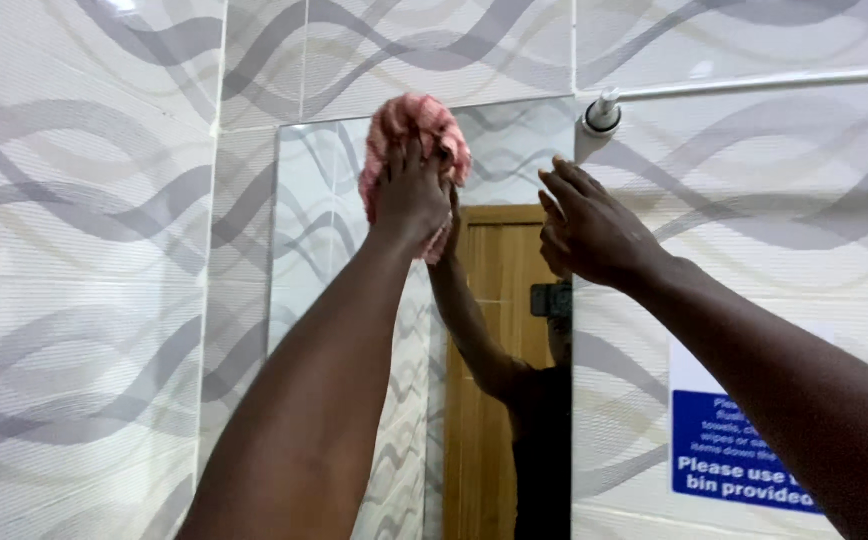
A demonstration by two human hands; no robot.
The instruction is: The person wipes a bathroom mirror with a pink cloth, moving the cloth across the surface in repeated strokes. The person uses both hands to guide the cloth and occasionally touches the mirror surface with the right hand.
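Observation:
My left hand (412, 190) is raised and presses a crumpled pink cloth (406, 125) flat against the upper part of a wall mirror (319, 230). My right hand (589, 225) rests with spread fingers against the mirror's right edge, holding nothing. The mirror reflects my arm, a wooden door and a dark-clothed torso with a head-worn camera.
Tiled walls (84, 270) with a grey wave pattern surround the mirror. A white rail (754, 82) with a round wall mount (602, 115) runs along the upper right. A blue and white sign (739, 440) hangs on the wall at the lower right.

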